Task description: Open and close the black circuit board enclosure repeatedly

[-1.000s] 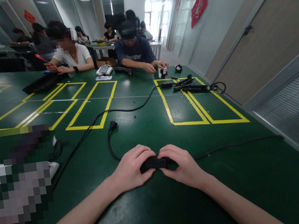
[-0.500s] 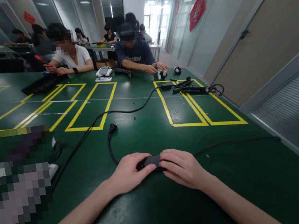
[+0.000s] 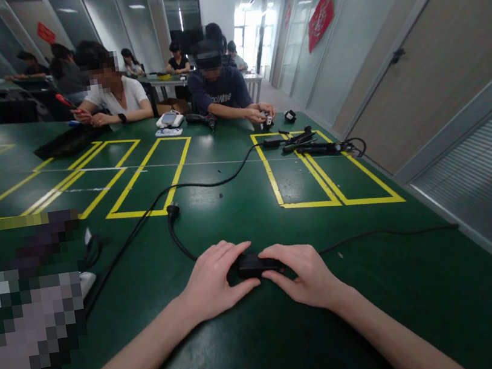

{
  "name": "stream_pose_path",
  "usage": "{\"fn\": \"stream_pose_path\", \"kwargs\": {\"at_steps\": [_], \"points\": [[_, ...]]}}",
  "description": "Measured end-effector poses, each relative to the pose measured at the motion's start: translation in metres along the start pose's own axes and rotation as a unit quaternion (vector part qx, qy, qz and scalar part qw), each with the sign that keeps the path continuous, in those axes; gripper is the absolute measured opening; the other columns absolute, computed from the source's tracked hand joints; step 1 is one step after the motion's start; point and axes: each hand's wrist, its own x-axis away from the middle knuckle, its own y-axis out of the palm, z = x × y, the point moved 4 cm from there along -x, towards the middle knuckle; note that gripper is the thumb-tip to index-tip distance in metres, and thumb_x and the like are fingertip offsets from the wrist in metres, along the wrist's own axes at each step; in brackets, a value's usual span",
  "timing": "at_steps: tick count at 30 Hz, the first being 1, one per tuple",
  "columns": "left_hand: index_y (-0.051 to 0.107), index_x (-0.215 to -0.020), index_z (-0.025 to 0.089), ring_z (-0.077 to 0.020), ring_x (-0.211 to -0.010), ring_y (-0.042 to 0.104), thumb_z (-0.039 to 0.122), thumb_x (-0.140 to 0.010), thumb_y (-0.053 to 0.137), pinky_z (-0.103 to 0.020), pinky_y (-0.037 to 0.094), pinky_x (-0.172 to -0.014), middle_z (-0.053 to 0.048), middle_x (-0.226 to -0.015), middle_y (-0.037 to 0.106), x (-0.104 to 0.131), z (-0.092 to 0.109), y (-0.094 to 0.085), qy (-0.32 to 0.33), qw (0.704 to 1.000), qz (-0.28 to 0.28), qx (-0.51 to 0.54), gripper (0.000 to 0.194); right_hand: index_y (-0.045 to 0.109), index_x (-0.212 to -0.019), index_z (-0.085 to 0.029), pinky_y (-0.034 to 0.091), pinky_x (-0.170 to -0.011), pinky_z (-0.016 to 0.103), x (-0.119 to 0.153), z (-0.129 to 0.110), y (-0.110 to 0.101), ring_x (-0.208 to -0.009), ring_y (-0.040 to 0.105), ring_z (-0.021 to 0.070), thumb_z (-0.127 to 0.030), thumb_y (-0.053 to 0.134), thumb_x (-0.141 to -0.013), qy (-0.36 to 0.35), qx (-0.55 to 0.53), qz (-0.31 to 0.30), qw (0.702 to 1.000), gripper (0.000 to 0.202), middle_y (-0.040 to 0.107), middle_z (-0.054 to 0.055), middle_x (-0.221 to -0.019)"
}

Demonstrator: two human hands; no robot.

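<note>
A black power adapter (image 3: 254, 266) lies on the green table in front of me, with a cord at each end. My right hand (image 3: 307, 276) pinches its right part between thumb and fingers. Around the left end, my left hand (image 3: 214, 280) is spread, its thumb and forefinger apart on either side of the adapter. From under the left hand a short black cord runs up to a plug (image 3: 173, 210). A thinner black cable (image 3: 385, 232) leads off to the right edge of the table.
Yellow tape rectangles (image 3: 113, 215) mark the green table (image 3: 233, 357). Another adapter (image 3: 272, 143) and bundled black cables (image 3: 320, 146) lie at the far right. A long cord crosses the middle. Two people sit opposite, near a power drill (image 3: 204, 119). Blurred items (image 3: 37, 324) occupy the left.
My left hand has loosened and its fingers have spread. The adapter shows a different face, as if turned over. The plug has shifted left with its cord.
</note>
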Motion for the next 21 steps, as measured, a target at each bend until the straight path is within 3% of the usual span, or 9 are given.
{"fn": "stream_pose_path", "kwargs": {"at_steps": [2, 5, 9, 12, 15, 18, 21], "points": [[0.067, -0.118, 0.019, -0.0236, -0.092, 0.069, 0.041, -0.098, 0.068, -0.037, 0.055, -0.084, -0.008, -0.103, 0.076, 0.000, -0.001, 0.002, 0.000, 1.000, -0.019, -0.014, 0.030, 0.062, -0.118, -0.021, 0.059, -0.073, 0.031, 0.000, 0.001, -0.001, -0.085, 0.075, 0.0214, -0.026, 0.059, -0.102, 0.002, 0.007, -0.008, 1.000, 0.017, 0.077, 0.009, -0.100], [0.069, -0.109, 0.018, -0.0229, -0.085, 0.069, 0.042, -0.100, 0.066, -0.036, 0.054, -0.080, -0.008, -0.096, 0.076, 0.001, -0.003, 0.004, 0.001, 0.999, -0.030, -0.024, 0.026, 0.063, -0.125, -0.020, 0.060, -0.074, 0.031, 0.000, 0.003, 0.003, -0.089, 0.075, 0.0218, -0.029, 0.060, -0.102, 0.014, 0.016, -0.069, 0.997, 0.025, 0.076, 0.009, -0.105], [0.068, -0.118, 0.018, -0.0241, -0.090, 0.070, 0.040, -0.099, 0.066, -0.038, 0.056, -0.082, -0.009, -0.102, 0.077, 0.001, -0.001, 0.001, 0.020, 0.999, -0.002, -0.029, 0.029, 0.066, -0.135, -0.024, 0.060, -0.075, 0.028, 0.002, 0.007, 0.005, -0.087, 0.073, 0.0178, -0.028, 0.057, -0.104, 0.049, -0.038, -0.090, 0.994, 0.032, 0.075, 0.008, -0.114], [0.061, -0.135, 0.019, -0.0298, -0.119, 0.065, 0.033, -0.099, 0.065, -0.047, 0.052, -0.101, -0.014, -0.130, 0.071, 0.000, 0.007, -0.012, 0.073, 0.992, 0.095, -0.049, 0.039, 0.074, -0.128, -0.024, 0.061, -0.078, 0.032, 0.003, 0.024, -0.008, -0.090, 0.073, 0.0201, -0.034, 0.059, -0.103, 0.140, -0.133, -0.007, 0.981, 0.031, 0.076, 0.008, -0.107], [0.063, -0.132, 0.023, -0.0307, -0.129, 0.061, 0.021, -0.097, 0.063, -0.051, 0.047, -0.109, -0.013, -0.136, 0.068, 0.002, 0.016, -0.025, 0.128, 0.974, 0.182, -0.053, 0.035, 0.078, -0.121, -0.022, 0.056, -0.054, 0.027, 0.011, 0.058, -0.039, -0.062, 0.064, 0.0160, -0.047, 0.071, -0.092, 0.311, -0.199, 0.132, 0.920, 0.039, 0.075, 0.005, -0.089], [0.065, -0.127, 0.022, -0.0250, -0.115, 0.068, 0.017, -0.098, 0.061, -0.043, 0.053, -0.102, -0.009, -0.120, 0.075, 0.002, 0.017, -0.021, 0.151, 0.979, 0.134, -0.006, 0.030, 0.077, -0.112, -0.021, 0.042, -0.040, 0.020, 0.024, 0.090, -0.081, -0.051, 0.054, 0.0097, -0.056, 0.081, -0.076, 0.415, -0.239, 0.311, 0.821, 0.051, 0.070, 0.003, -0.085], [0.069, -0.120, 0.020, -0.0223, -0.108, 0.070, 0.020, -0.100, 0.059, -0.039, 0.055, -0.098, -0.008, -0.112, 0.077, 0.001, 0.014, -0.005, 0.138, 0.990, 0.025, 0.027, 0.022, 0.074, -0.104, -0.021, 0.026, -0.034, 0.017, 0.030, 0.116, -0.113, -0.044, 0.042, 0.0058, -0.056, 0.084, -0.069, 0.418, -0.248, 0.390, 0.782, 0.051, 0.063, -0.001, -0.078]]}}
